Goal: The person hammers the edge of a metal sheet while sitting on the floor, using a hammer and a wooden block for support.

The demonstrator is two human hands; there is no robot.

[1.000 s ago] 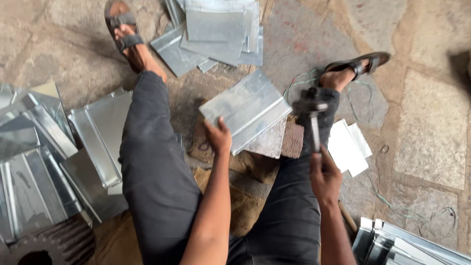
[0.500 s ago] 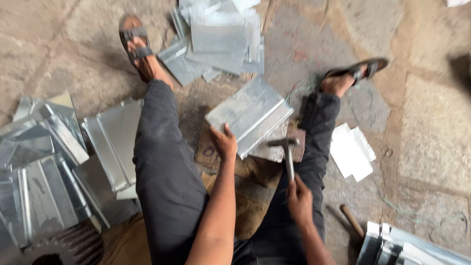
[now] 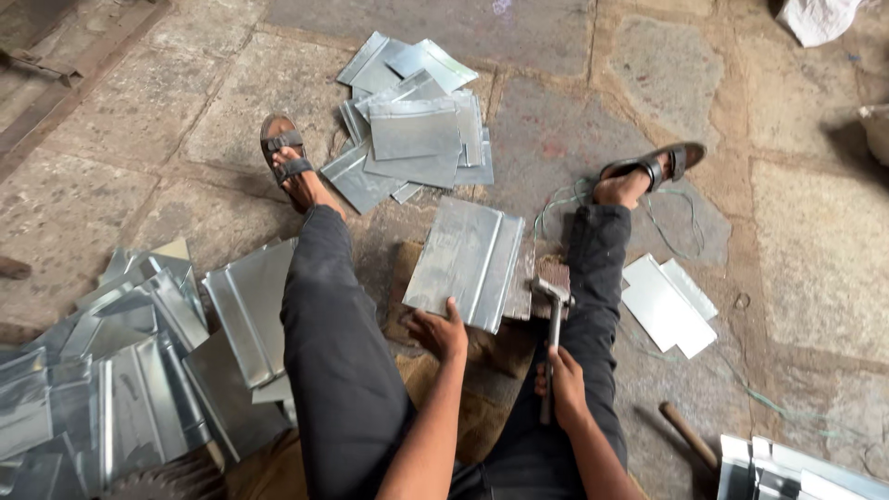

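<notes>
Left hand (image 3: 443, 331) pinches the near edge of the folded metal sheet (image 3: 466, 261) at frame centre, fingers closed on it; right hand (image 3: 562, 387) is wrapped shut around the handle of a hammer (image 3: 553, 294), whose head sits at the sheet's right edge over a block (image 3: 554, 275). Good practice, judging from this pose: keep the sheet flat and the steadying fingers clear of the strike line. Finished sheets (image 3: 414, 139) lie above; unworked blanks (image 3: 120, 352) lower left, on the stone floor (image 3: 815, 250).

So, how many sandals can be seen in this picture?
2. One sandal is on the foot at upper left, beside the pile of metal sheets; the other sandal is on the foot at right.
</notes>
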